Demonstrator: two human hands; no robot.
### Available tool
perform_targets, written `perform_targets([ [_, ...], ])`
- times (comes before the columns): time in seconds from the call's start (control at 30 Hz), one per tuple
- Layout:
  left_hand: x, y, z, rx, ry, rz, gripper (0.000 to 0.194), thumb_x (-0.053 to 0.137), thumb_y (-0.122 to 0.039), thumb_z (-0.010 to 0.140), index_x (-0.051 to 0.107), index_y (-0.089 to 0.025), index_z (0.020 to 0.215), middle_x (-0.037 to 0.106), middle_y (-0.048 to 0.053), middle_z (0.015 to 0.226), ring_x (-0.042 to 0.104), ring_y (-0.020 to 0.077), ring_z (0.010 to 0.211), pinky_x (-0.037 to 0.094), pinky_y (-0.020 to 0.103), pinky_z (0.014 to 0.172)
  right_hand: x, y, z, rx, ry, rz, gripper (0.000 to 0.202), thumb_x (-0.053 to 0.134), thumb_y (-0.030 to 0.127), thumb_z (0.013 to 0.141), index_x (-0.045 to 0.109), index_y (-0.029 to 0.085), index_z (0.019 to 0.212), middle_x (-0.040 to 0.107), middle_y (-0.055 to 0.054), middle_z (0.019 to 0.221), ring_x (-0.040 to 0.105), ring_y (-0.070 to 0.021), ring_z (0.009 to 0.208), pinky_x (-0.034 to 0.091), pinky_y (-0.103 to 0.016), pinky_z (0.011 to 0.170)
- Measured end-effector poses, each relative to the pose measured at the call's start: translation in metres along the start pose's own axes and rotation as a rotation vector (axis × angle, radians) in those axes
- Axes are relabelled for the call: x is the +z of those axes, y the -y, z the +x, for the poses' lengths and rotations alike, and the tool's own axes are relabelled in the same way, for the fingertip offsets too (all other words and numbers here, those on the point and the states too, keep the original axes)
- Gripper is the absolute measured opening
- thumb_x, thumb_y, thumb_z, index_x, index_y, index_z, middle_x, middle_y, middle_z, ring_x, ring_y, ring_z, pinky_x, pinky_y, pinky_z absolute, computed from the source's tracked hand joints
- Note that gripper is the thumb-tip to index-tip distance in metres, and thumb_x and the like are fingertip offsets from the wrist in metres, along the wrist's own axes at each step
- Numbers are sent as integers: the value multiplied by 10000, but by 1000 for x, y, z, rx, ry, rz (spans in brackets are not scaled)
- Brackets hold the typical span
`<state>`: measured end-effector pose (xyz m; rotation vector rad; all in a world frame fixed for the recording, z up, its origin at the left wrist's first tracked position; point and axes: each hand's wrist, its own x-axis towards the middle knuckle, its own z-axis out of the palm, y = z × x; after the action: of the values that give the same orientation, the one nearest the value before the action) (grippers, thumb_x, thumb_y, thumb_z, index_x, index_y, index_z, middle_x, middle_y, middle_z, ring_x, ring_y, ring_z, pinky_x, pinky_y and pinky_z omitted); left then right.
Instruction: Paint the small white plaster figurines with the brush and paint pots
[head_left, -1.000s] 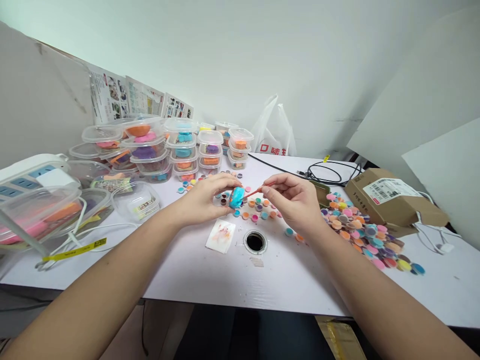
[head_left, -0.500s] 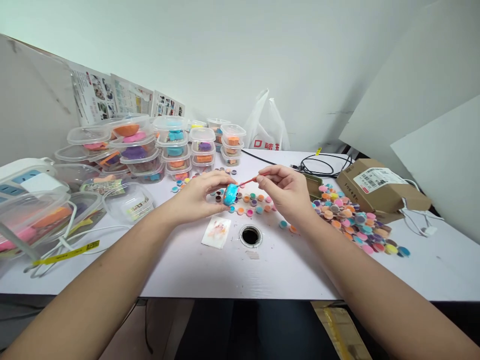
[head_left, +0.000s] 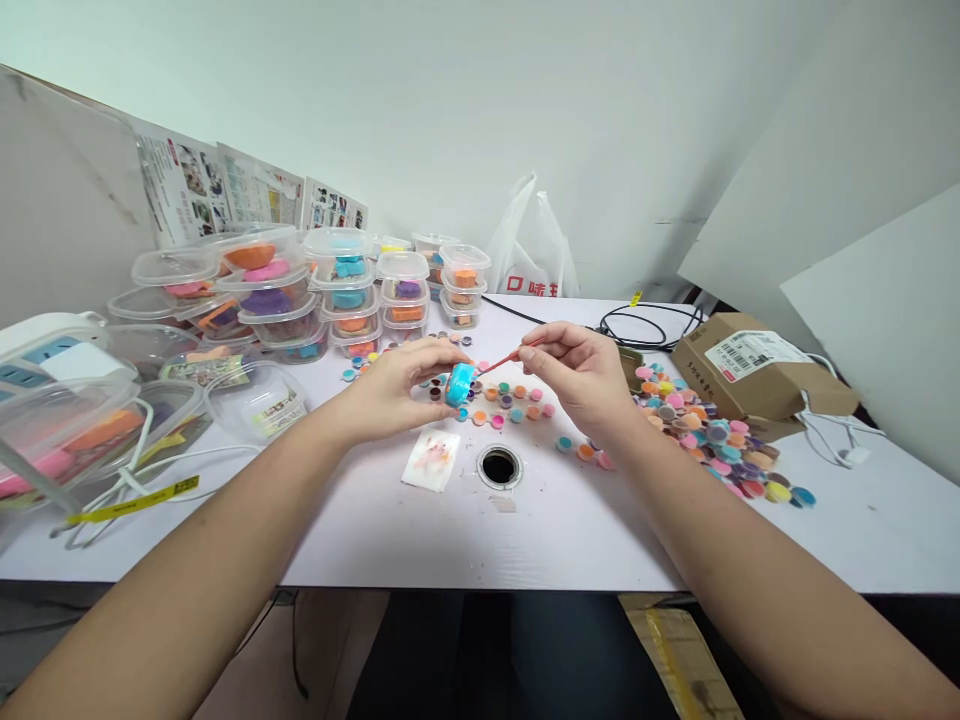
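My left hand (head_left: 397,392) pinches a small glossy blue painted piece (head_left: 459,384) between thumb and fingers, above the table. In my right hand (head_left: 574,375) is a thin red paintbrush (head_left: 508,359), gripped near its end by thumb and forefinger. The brush slants down to the left, its tip close to the blue piece's right side; whether it touches, I cannot tell. Beneath and behind lie rows of small paint pots (head_left: 517,392) in many colours. A stained white tissue (head_left: 431,460) is flat on the table below my left hand.
Stacked clear tubs (head_left: 349,300) with coloured pieces fill the left back. A heap of paint pots (head_left: 712,440) and a cardboard box (head_left: 739,375) stand right. A round cable hole (head_left: 499,467) opens in the table. White cables (head_left: 142,470) lie left; a plastic bag (head_left: 532,245) stands behind.
The blue piece has shifted slightly left and turned a little in my left hand. My right hand has moved slightly, and the brush tip sits a little farther from the piece.
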<state>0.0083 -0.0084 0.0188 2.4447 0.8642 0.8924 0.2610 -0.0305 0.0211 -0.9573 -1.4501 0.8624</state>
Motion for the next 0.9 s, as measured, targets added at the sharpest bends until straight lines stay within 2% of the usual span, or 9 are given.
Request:
perform_targets([
  [0.1,-1,-1,0,2,16,13,463,770,-253,808,686,-262,1263,688,73,1263,663,232,1141,589,346,920,0,-1,0,41,41,-40,231,827,390,790,741,205,899,733,-25,794,637,-127,659,511,-256,552],
  [0.27,-1,0,0,25,1,8,470,776,-252,806,688,-250,1267,665,91,1311,656,239,1182,577,368,984,0,-2,1,65,-32,42,254,841,377,764,734,200,912,728,-19,809,653,-132,720,522,-246,582],
  [0.4,-1,1,-1,26,8,16,449,771,-257,811,695,-259,1254,674,85,1275,665,235,1148,591,366,956,2,-1,1,68,44,1,259,837,391,765,739,196,904,737,-33,813,656,-136,696,517,-258,576],
  [0.57,0,3,-1,45,2,-21,475,777,-244,808,684,-256,1273,657,98,1331,653,250,1209,574,392,1031,0,-4,3,69,-56,25,224,828,364,763,732,209,894,729,-17,817,645,-133,726,520,-255,600],
  [0.67,0,3,-1,32,5,-11,474,776,-257,810,682,-261,1275,657,94,1331,654,249,1210,574,389,1031,-1,-2,2,83,-2,71,212,823,346,758,726,203,881,724,-16,811,642,-130,726,513,-253,613],
  [0.77,0,3,-1,40,1,3,474,787,-263,801,684,-262,1264,663,87,1303,663,238,1175,581,371,1000,2,1,1,158,76,87,219,813,342,753,711,186,866,706,-13,763,617,-120,659,455,-238,543],
  [0.9,1,3,-1,64,21,0,453,779,-263,815,679,-256,1257,665,87,1289,656,238,1189,572,381,1021,7,-1,3,198,57,87,213,809,325,743,699,176,849,707,-11,748,576,-98,613,427,-229,531],
])
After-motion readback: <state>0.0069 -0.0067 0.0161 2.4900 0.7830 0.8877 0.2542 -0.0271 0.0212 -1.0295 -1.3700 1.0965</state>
